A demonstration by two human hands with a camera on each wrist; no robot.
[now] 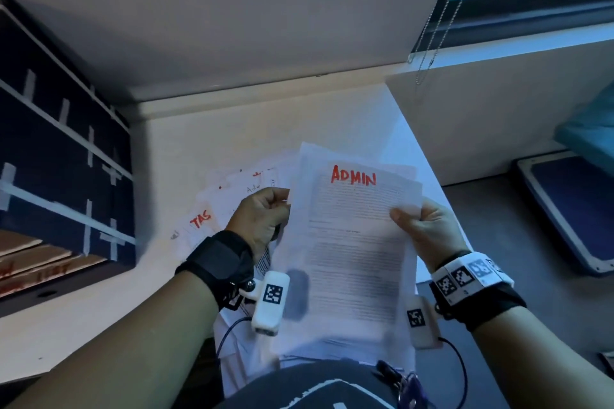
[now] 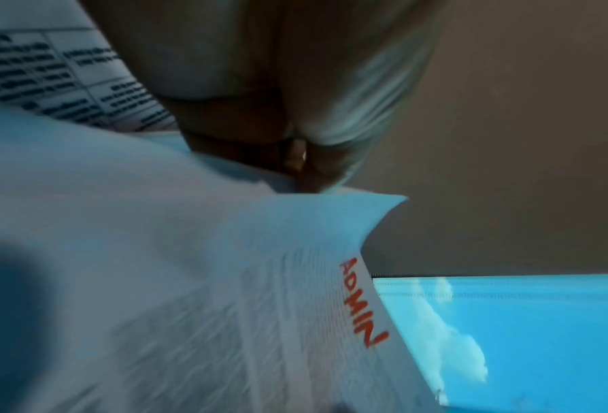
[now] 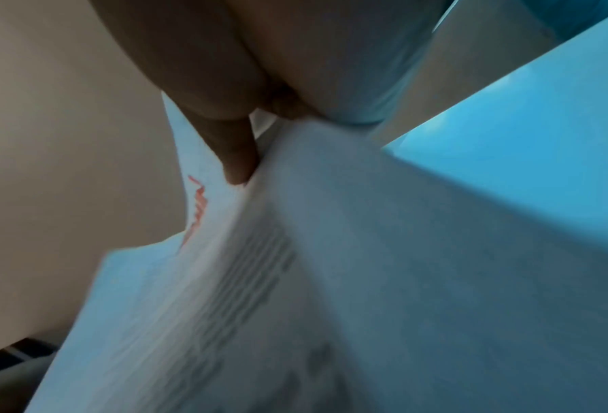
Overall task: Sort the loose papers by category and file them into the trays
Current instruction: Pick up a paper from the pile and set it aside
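Observation:
I hold a stack of white printed sheets [image 1: 352, 242] above the desk; the top sheet bears "ADMIN" [image 1: 354, 175] in red marker. My left hand [image 1: 265, 212] pinches the stack's left edge, and my right hand [image 1: 420, 226] grips its right edge with the thumb on top. In the left wrist view the ADMIN sheet [image 2: 225, 293] curves below the pinching fingers [image 2: 306, 165]. The right wrist view has my thumb [image 3: 235, 156] pressed on the sheets [image 3: 295, 279]. More loose papers [image 1: 216, 209], one marked "TAS" in red, lie fanned on the desk beneath my left hand.
A dark tiered tray rack [image 1: 59, 159] with white tape strips stands at the left on the pale desk [image 1: 83, 325]. A dark tablet-like slab [image 1: 571, 209] and a teal item [image 1: 591, 133] lie at the right. A window blind with a bead chain [image 1: 432, 26] hangs behind.

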